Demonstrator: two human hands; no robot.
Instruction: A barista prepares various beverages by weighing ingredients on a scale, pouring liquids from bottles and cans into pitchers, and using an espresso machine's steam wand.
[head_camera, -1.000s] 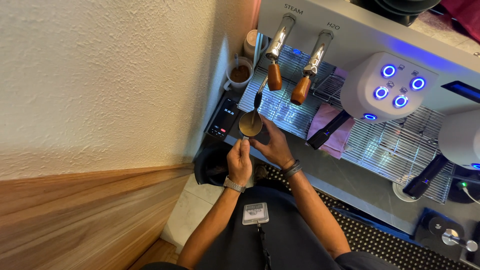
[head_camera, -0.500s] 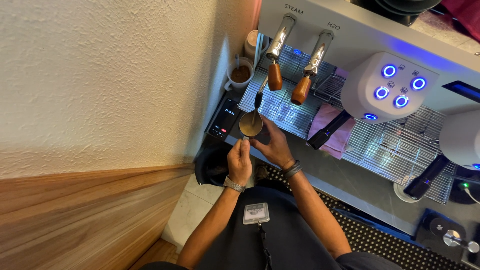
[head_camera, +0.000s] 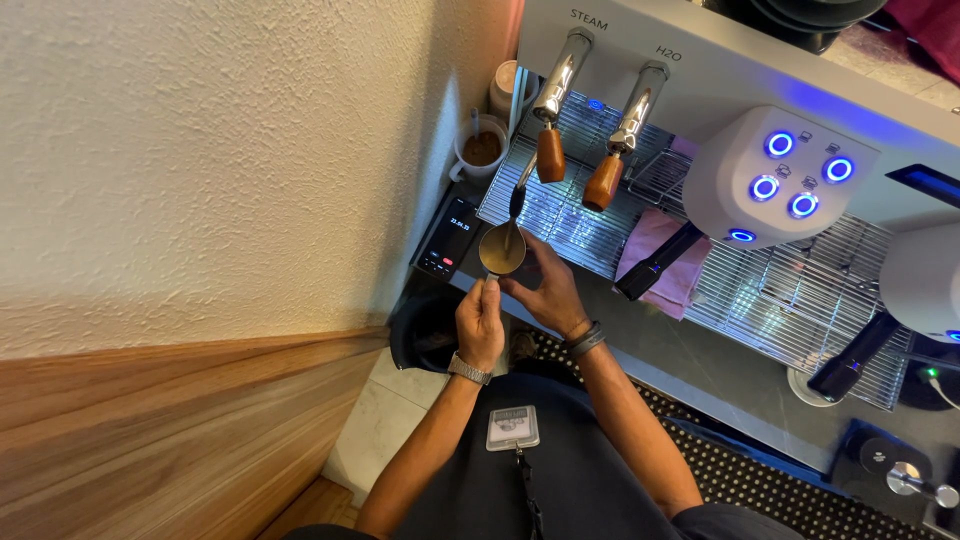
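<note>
Both hands meet at a small metal pitcher (head_camera: 502, 250) held at the left front edge of the coffee machine's wire drip tray (head_camera: 760, 290), above the near edge of the counter (head_camera: 690, 365). The left hand (head_camera: 480, 325) has its grip closed on the pitcher's near side (thumb and fingers pinched at what appears to be the handle, which cannot be seen clearly). The right hand (head_camera: 548, 292) is cupped against the pitcher's right wall, fingers wrapped partway round it and touching. A thin steam wand (head_camera: 518, 200) slants down from the machine into the pitcher, its tip inside the rim; the pitcher holds a pale brown liquid. Two wooden-handled levers (head_camera: 551, 155) hang above the tray just behind the pitcher. A pink cloth (head_camera: 660, 255) lies on the tray to the right, well apart from the hands. A white cup (head_camera: 480, 150) with dark contents stands at the tray's far left corner.
</note>
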